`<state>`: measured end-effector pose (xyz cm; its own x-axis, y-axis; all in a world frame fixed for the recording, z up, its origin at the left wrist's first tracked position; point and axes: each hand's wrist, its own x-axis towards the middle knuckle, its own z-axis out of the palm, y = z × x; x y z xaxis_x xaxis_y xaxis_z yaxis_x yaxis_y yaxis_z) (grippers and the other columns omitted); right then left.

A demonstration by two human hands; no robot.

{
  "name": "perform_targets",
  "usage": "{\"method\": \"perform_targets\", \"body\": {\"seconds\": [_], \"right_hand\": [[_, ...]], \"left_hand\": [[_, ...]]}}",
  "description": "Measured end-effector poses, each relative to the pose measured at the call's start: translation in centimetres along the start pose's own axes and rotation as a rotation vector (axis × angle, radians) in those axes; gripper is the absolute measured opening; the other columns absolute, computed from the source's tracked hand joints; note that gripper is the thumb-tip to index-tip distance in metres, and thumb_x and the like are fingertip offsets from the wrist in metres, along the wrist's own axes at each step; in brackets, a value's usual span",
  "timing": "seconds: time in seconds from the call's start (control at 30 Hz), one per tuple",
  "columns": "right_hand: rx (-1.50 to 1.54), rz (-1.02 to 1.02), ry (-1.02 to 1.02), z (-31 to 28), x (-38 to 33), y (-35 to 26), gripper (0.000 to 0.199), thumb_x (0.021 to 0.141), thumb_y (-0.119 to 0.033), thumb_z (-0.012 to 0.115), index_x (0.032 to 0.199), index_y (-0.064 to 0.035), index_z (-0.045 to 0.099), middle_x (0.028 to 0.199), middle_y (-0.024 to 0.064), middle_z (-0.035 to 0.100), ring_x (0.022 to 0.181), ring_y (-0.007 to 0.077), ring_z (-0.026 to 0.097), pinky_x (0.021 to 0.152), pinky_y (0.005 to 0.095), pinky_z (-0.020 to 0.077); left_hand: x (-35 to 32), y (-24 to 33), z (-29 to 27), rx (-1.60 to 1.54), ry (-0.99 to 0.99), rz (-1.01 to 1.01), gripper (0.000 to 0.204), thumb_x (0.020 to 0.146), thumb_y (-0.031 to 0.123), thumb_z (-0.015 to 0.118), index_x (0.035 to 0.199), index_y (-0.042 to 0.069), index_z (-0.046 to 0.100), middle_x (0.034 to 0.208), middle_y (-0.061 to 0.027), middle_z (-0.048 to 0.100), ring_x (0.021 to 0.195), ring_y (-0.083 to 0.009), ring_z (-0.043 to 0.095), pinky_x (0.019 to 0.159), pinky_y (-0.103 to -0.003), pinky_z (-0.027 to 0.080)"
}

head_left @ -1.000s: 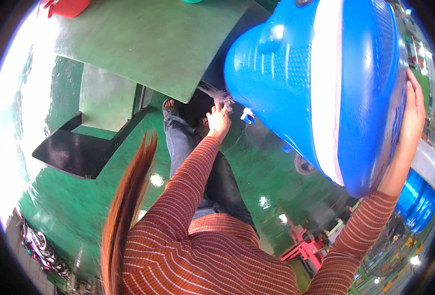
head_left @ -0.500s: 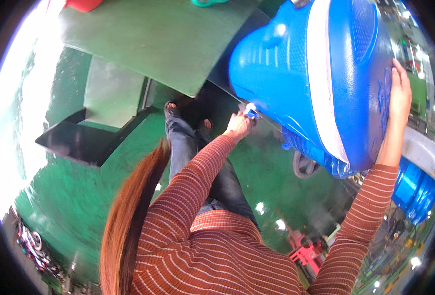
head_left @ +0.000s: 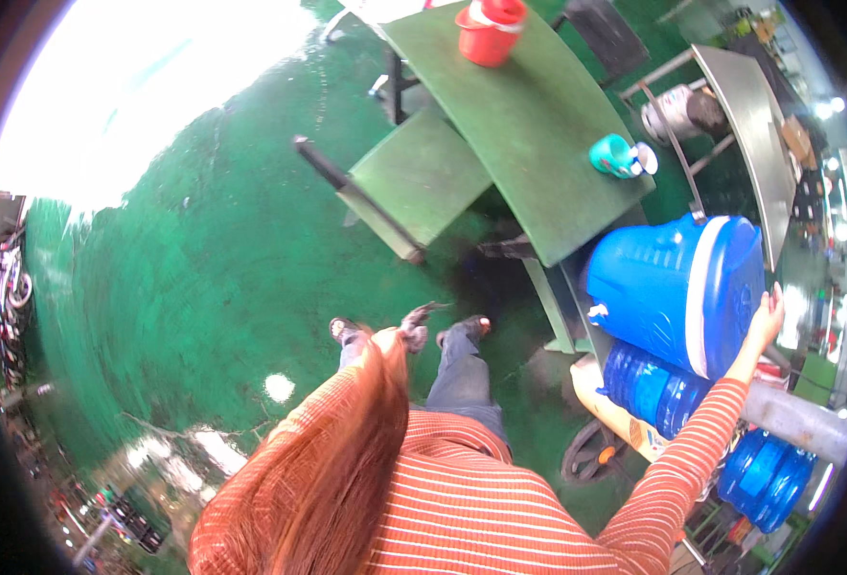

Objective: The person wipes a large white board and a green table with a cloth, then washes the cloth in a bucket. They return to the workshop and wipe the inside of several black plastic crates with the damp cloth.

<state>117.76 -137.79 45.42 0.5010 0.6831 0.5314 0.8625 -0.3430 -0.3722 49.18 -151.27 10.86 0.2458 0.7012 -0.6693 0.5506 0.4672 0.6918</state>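
Note:
A big blue water cooler (head_left: 649, 283) with a white band and a white spigot (head_left: 598, 310) stands at the right, beside the corner of a green table. My right hand (head_left: 766, 314) rests against the cooler's lid at its edge, fingers stretched out rather than wrapped round anything. My left hand (head_left: 391, 347) is low in front of my body, closed on a crumpled grey cloth (head_left: 417, 328). Long hair covers part of that arm and hand. Below the cooler lies a clear blue water bottle (head_left: 646, 385).
On the green table (head_left: 510, 134) are a red bucket (head_left: 488, 36) and a teal cup (head_left: 613, 156). A green bench (head_left: 419, 177) juts out to its left. A metal table (head_left: 747, 120) stands at far right. Another blue bottle (head_left: 766, 479) and a dark wheel (head_left: 591, 450) are lower right.
My left hand has left the spigot and drawn back toward my body with the cloth. The view has shifted so the cooler appears smaller and lower; my right hand stays on its lid.

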Motion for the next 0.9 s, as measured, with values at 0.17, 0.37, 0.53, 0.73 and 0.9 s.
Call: {"method": "perform_targets", "body": {"seconds": [0.17, 0.37, 0.53, 0.73, 0.9], "right_hand": [[0.041, -0.186, 0.019, 7.6, -11.4, -21.6, 0.031, 0.080, -0.003, 0.056, 0.110, -0.0081, 0.058, 0.106, 0.0108, 0.058, 0.099, 0.0219, 0.055, 0.088, 0.0334, 0.0420], [0.322, -0.343, -0.810, 18.1, -29.6, -43.8, 0.026, 0.076, -0.014, 0.061, 0.099, -0.0028, 0.061, 0.106, 0.0149, 0.057, 0.103, 0.0284, 0.052, 0.091, 0.0362, 0.0402], [0.251, -0.336, -0.903, 23.2, -34.5, -51.5, 0.031, 0.080, -0.022, 0.061, 0.105, -0.0046, 0.059, 0.108, 0.0149, 0.056, 0.104, 0.0285, 0.053, 0.091, 0.0357, 0.0407], [0.172, -0.183, -0.814, 32.0, -26.9, -60.0, 0.024, 0.082, -0.013, 0.058, 0.104, -0.0047, 0.061, 0.103, 0.0121, 0.059, 0.093, 0.0220, 0.059, 0.081, 0.0322, 0.0470], [0.471, -0.403, -0.835, 46.0, -21.3, -80.7, 0.023, 0.082, -0.015, 0.054, 0.101, -0.0057, 0.062, 0.097, 0.0129, 0.064, 0.091, 0.0235, 0.062, 0.079, 0.0321, 0.0474]], "left_hand": [[-10.1, -11.7, -15.8, 0.293, 0.400, -0.070, 0.026, 0.077, 0.021, 0.052, 0.094, 0.004, 0.061, 0.092, -0.0176, 0.062, 0.087, -0.0332, 0.059, 0.078, -0.041, 0.046], [-19.6, -25.3, -32.1, 0.180, 0.647, -0.373, 0.028, 0.074, 0.022, 0.053, 0.096, 0.008, 0.065, 0.090, -0.0152, 0.064, 0.085, -0.0300, 0.062, 0.078, -0.038, 0.048], [-21.6, -33.2, -41.9, -0.052, 0.939, -0.474, 0.029, 0.074, 0.021, 0.052, 0.095, 0.004, 0.064, 0.090, -0.0153, 0.065, 0.085, -0.0261, 0.063, 0.078, -0.036, 0.047], [-20.3, -37.0, -49.5, -0.241, 1.090, -0.657, 0.028, 0.075, 0.022, 0.053, 0.093, 0.002, 0.063, 0.086, -0.0152, 0.065, 0.082, -0.0236, 0.063, 0.077, -0.035, 0.046], [-19.8, -31.5, -53.3, -0.676, 1.099, -0.894, 0.025, 0.075, 0.018, 0.051, 0.089, 0.001, 0.062, 0.080, -0.0139, 0.065, 0.073, -0.0256, 0.062, 0.066, -0.037, 0.048]]}}
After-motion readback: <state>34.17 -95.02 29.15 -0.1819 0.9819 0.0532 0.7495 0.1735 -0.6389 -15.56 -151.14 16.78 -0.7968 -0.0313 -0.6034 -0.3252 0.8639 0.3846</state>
